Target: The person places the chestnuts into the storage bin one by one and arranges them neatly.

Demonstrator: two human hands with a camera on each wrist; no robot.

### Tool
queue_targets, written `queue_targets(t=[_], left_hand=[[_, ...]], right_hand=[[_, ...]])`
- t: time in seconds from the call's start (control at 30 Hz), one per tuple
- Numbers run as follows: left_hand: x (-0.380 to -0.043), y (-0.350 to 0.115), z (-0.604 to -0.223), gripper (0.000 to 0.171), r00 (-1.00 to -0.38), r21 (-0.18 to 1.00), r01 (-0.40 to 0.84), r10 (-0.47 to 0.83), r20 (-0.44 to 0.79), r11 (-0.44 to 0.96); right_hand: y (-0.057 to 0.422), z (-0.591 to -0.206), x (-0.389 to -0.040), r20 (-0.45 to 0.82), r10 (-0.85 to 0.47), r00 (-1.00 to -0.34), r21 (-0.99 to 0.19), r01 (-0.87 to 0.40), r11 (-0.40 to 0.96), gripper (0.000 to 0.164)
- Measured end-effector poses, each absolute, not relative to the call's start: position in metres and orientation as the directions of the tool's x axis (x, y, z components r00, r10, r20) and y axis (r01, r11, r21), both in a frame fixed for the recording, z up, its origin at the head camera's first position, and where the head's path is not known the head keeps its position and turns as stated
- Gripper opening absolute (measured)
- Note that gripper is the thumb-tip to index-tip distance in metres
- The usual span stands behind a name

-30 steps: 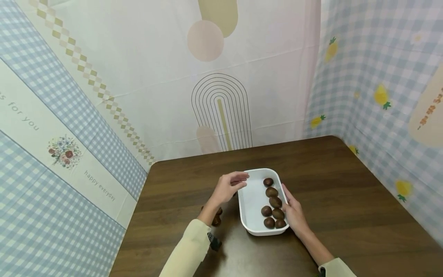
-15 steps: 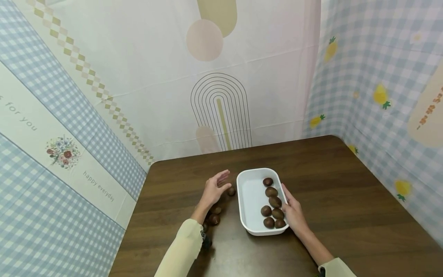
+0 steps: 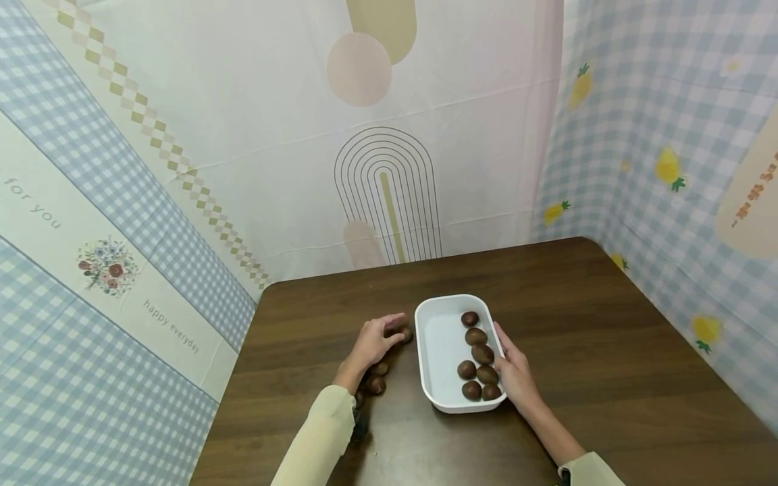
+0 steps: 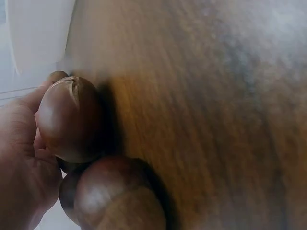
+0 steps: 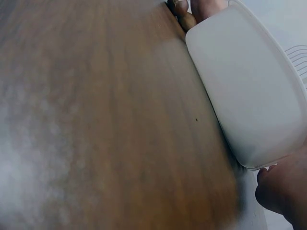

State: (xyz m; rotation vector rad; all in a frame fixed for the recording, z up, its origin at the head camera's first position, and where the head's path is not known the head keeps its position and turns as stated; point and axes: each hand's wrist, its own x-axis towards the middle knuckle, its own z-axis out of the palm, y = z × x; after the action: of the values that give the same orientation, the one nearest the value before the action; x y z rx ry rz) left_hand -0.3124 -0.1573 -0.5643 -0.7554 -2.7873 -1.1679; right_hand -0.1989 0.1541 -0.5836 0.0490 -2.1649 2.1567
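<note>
Several glossy brown chestnuts lie in a white rectangular dish [image 3: 436, 364], mostly along its right side. My right hand [image 3: 515, 370] grips the dish by its right wall, thumb at the rim and fingers along the outside. Left of the dish, my left hand [image 3: 372, 343] is low over the table, its parted thumb and fingers around a loose chestnut [image 3: 407, 334]. More loose chestnuts [image 3: 376, 385] lie beside the left wrist, partly hidden by it. Close up in the left wrist view, a large chestnut [image 4: 72, 120] overlaps the left hand.
The dark wooden table [image 3: 583, 317] has rounded back corners. A pale printed cloth [image 3: 273, 135] hangs behind it, with blue checked cloth on both sides.
My left hand has moved from over the dish's left rim leftward, then down to the loose chestnut. The right hand and the dish have stayed in place.
</note>
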Motion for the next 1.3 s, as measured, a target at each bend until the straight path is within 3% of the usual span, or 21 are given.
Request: queue_targets(t=[0.37, 0.8, 1.3], left_hand=[[-0.312, -0.159, -0.564, 0.041, -0.857, 0.597, 0.482, 0.488, 0.169, 0.641], [-0.317, -0.170, -0.545, 0.037, -0.844, 0.630, 0.461, 0.528, 0.094, 0.625], [-0.325, -0.148, -0.513, 0.038, -0.844, 0.711, 0.472, 0.500, 0.193, 0.521]], right_hand=[[0.155, -0.584, -0.200, 0.083, 0.034, -0.996, -0.996, -0.083, 0.015, 0.087], [0.154, -0.581, -0.197, 0.088, 0.044, -0.995, -0.996, -0.086, 0.029, 0.087], [0.155, -0.582, -0.196, 0.074, 0.035, -0.997, -0.996, -0.072, 0.047, 0.086]])
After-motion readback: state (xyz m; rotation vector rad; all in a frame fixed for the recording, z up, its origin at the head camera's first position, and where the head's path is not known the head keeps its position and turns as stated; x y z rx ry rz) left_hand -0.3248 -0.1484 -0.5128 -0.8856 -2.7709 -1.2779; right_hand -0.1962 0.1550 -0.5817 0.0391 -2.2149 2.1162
